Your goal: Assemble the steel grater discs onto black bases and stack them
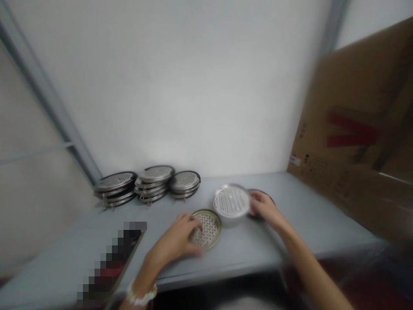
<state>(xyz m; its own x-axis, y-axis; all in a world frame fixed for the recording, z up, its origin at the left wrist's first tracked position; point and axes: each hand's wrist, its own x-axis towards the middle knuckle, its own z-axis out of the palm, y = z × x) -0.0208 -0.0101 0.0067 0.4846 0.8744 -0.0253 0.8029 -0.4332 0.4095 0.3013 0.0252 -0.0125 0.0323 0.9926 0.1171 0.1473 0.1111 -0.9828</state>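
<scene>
A round perforated metal disc with a gold-coloured rim (211,230) appears on the table near its front edge. My left hand (182,237) is over the left side of this disc, its thumb and fingers curved and apart; whether they touch the rim is blurred. To the right, my right hand (263,207) pinches the right edge of a silver perforated round lid (231,201), which looks raised a little off the table. Behind that hand, a dark-rimmed round piece (269,198) is partly hidden.
Stacked round metal cases with perforated tops, a left stack (116,189), a middle stack (155,183) and a right stack (185,184), stand along the wall. A pixelated dark flat object (119,258) lies front left. A large cardboard box (355,142) borders the grey table (309,215) on the right.
</scene>
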